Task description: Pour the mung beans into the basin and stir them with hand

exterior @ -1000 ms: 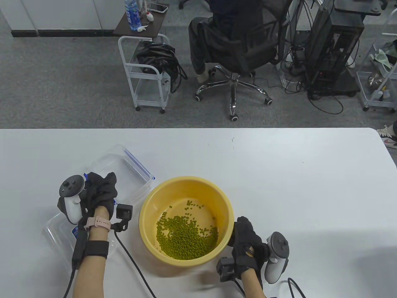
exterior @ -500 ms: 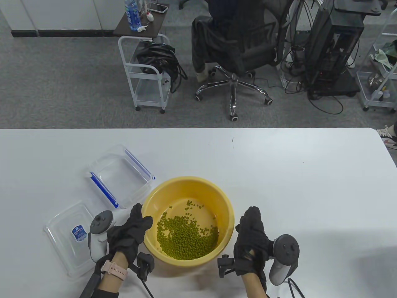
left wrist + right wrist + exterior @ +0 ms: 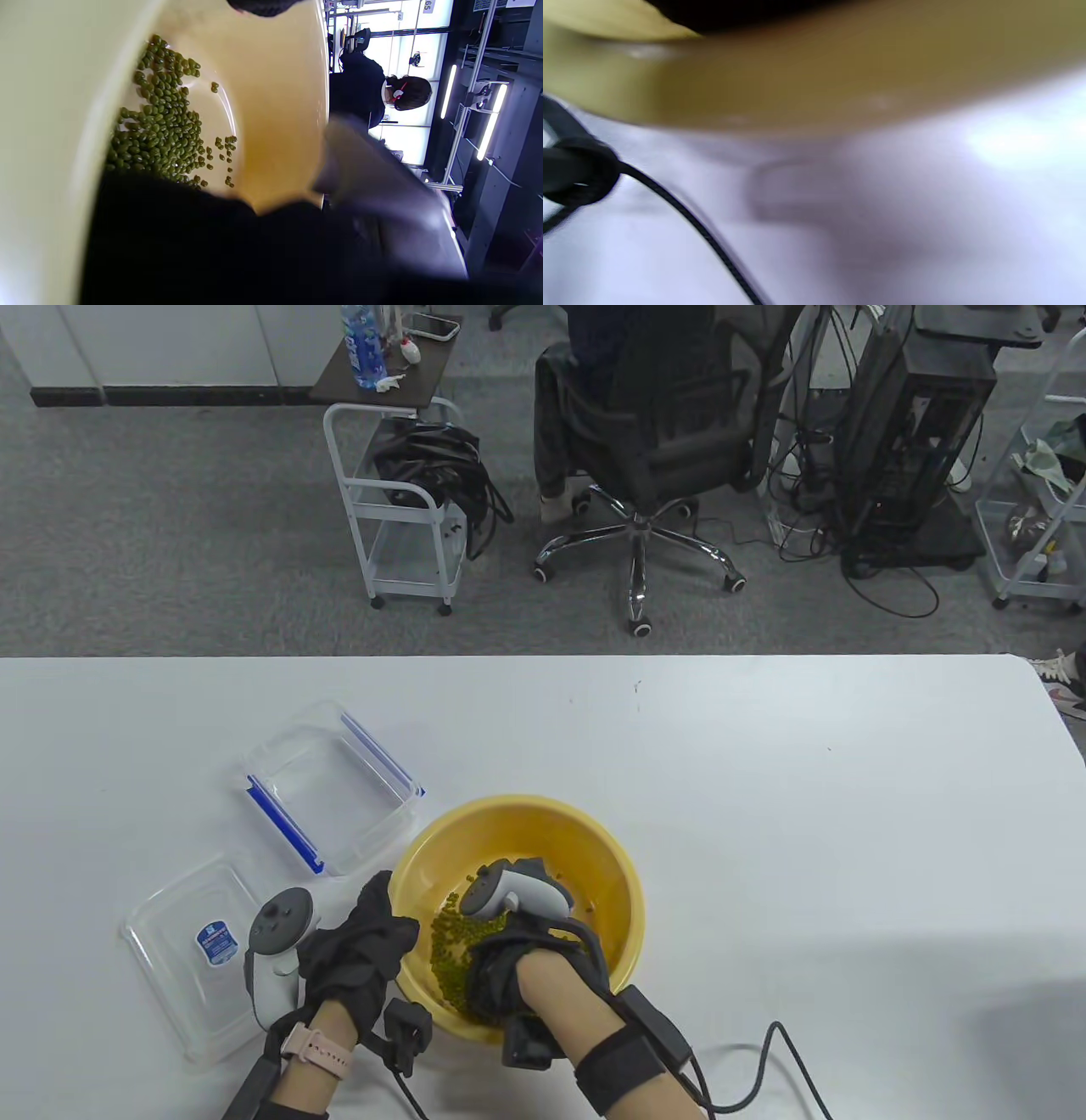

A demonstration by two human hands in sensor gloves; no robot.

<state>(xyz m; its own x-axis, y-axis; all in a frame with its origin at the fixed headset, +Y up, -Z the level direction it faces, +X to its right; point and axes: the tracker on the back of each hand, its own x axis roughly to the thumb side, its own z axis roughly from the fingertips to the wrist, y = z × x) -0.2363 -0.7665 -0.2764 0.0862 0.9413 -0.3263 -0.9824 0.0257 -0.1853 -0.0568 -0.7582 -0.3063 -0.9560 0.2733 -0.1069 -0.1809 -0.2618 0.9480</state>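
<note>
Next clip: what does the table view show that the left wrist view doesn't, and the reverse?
Only the table view: the left hand at the basin's rim, the right hand down among the beans, the clear box and its lid on the table. Only the left wrist view: a close look at the basin's bare bottom. Both: the yellow basin and mung beans.

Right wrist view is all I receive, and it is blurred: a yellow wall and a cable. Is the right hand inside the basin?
Observer: Yes. In the table view the right hand is down inside the yellow basin, on the mung beans.
Operator: And the left hand?
Observer: The left hand holds the basin's left rim.
Operator: Where is the container?
Observer: The clear container stands empty on the table, behind and left of the basin.
</note>
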